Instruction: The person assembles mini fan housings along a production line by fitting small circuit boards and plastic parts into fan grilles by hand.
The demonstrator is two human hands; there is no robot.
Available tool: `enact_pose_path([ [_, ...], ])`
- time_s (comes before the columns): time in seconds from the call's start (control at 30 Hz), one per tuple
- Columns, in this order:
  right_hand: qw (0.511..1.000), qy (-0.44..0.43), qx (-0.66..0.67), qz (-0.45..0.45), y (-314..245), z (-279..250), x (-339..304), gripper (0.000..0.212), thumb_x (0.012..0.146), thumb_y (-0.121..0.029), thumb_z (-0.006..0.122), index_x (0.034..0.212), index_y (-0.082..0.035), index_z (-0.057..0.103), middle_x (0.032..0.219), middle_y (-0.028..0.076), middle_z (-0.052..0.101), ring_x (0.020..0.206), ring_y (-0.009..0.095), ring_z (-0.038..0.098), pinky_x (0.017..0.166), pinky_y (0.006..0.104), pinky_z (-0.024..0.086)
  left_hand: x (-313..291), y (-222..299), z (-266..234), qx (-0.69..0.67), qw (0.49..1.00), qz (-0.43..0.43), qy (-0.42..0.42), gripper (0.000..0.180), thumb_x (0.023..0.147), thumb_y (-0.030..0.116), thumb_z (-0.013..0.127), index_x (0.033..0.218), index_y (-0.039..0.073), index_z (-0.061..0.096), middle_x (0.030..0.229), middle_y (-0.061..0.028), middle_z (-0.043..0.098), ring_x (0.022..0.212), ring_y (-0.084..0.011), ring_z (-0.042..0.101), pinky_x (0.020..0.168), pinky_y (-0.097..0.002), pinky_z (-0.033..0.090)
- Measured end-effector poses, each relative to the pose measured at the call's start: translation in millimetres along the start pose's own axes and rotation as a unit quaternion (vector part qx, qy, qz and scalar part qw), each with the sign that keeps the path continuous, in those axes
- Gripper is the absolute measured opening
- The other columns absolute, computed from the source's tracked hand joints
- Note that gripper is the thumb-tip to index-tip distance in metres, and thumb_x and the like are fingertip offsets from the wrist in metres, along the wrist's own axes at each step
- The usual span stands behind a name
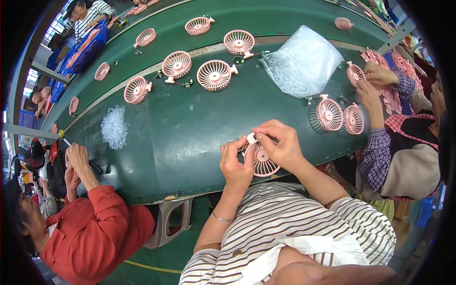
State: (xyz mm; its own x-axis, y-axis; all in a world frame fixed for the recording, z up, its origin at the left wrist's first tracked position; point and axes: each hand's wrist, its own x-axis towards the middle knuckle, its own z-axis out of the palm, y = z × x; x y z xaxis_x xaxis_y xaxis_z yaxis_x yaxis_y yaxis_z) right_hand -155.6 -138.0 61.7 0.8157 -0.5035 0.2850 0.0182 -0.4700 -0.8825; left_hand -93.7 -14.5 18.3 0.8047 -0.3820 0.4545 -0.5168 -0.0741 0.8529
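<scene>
Close to the table's near edge I hold a pink round fan housing (264, 163) with curved spokes and a solid hub. My left hand (236, 163) is closed around its neck side. A pale neck piece (251, 138) points up between the fingers of both hands. My right hand (281, 145) is closed there too, its thumb and forefinger pinching at the neck and rim. Whether a smaller part sits in the right fingertips is hidden. A bit of small dark circuit part shows beside the left fingers.
Several fan housings (214, 75) with wired boards lie across the green table (180, 130). A heap of small clear pieces (114, 127) is at left; a plastic bag (304, 61) of them at the back. Co-workers sit left, in a red sleeve (107, 209), and right, in a checked sleeve (375, 154).
</scene>
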Motion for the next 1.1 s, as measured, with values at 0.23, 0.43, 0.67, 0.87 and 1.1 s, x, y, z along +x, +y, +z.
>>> enact_pose_path([
  [0.23,0.933,-0.026,-0.252,-0.256,-18.6,1.4,-7.1,0.030,0.075,0.001,0.061,0.105,0.003,0.062,0.093,0.013,0.063,0.079,0.028,0.057,0.070,0.0378,0.044,-4.0,-1.0,-2.5,-0.016,0.998,-0.049,0.023,0.030,0.074,-0.002,0.070,0.102,0.001,0.061,0.085,-0.0112,0.064,0.075,-0.0224,0.062,0.070,-0.0330,0.049],
  [0.43,0.994,-0.049,-0.037,-0.088,-0.6,3.8,-7.2,0.025,0.082,-0.005,0.060,0.105,0.003,0.064,0.093,0.014,0.065,0.088,0.028,0.060,0.078,0.0352,0.048,-2.3,3.4,-5.9,-0.013,0.998,-0.067,0.016,0.044,0.076,-0.002,0.068,0.118,0.002,0.059,0.086,-0.0108,0.063,0.076,-0.0198,0.062,0.068,-0.0310,0.050],
  [0.67,0.987,-0.099,-0.035,-0.120,2.1,3.3,-1.1,0.019,0.080,-0.006,0.062,0.096,0.003,0.064,0.092,0.014,0.063,0.079,0.027,0.057,0.069,0.0348,0.046,-3.7,-2.1,-6.9,-0.039,0.999,-0.008,0.014,0.036,0.075,-0.006,0.065,0.110,0.003,0.064,0.082,-0.0105,0.061,0.073,-0.0212,0.059,0.066,-0.0312,0.049],
  [0.87,0.977,-0.113,-0.078,-0.160,6.4,-3.9,4.9,0.015,0.079,-0.007,0.064,0.091,0.003,0.064,0.085,0.015,0.063,0.079,0.031,0.058,0.070,0.0381,0.047,1.3,0.7,-5.3,-0.001,1.000,0.016,-0.005,0.032,0.074,-0.007,0.064,0.105,0.001,0.063,0.082,-0.0111,0.061,0.073,-0.0245,0.058,0.065,-0.0330,0.048],
  [1.1,0.988,-0.032,-0.146,0.026,50.7,-77.9,4.7,0.013,0.083,-0.009,0.062,0.089,0.001,0.067,0.079,0.015,0.064,0.072,0.026,0.061,0.068,0.0346,0.048,48.8,0.9,-16.5,0.058,0.990,0.016,-0.125,0.037,0.076,0.017,0.067,0.111,0.005,0.061,0.108,-0.0153,0.061,0.101,-0.0321,0.055,0.090,-0.0385,0.042],
])
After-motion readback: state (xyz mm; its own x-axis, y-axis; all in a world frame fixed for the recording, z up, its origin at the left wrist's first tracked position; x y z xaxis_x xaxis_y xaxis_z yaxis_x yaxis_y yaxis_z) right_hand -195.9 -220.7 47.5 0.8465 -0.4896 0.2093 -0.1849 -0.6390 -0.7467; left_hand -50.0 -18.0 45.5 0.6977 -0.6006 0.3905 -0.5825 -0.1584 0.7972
